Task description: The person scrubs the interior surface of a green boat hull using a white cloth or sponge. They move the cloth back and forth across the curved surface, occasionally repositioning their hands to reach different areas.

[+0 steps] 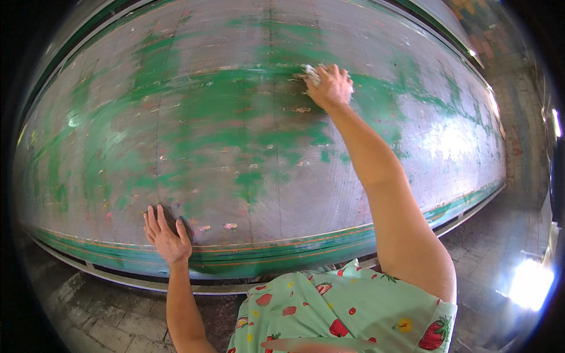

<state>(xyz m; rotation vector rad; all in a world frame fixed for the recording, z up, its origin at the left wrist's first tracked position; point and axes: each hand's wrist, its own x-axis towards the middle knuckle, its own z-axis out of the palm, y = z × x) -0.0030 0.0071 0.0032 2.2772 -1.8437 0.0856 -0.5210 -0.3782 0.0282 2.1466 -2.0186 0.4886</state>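
A wide table (288, 200) with worn green paint and grey patches fills most of the view. My right hand (333, 91) reaches far across it, fingers curled over a crumpled whitish rag (311, 75) that is pressed to the surface. The rag looks slightly blurred, and part of it is hidden under my fingers. At the near edge, left of centre, my left hand (168, 236) rests flat on the tabletop with its fingers stretched out and nothing in it.
Small bright scraps or flecks, such as a pinkish one (230, 226), dot the tabletop. A banded green border (282, 257) and a pale rail run along its near side. Below lies a paved floor (132, 326). Strong light glares at the right.
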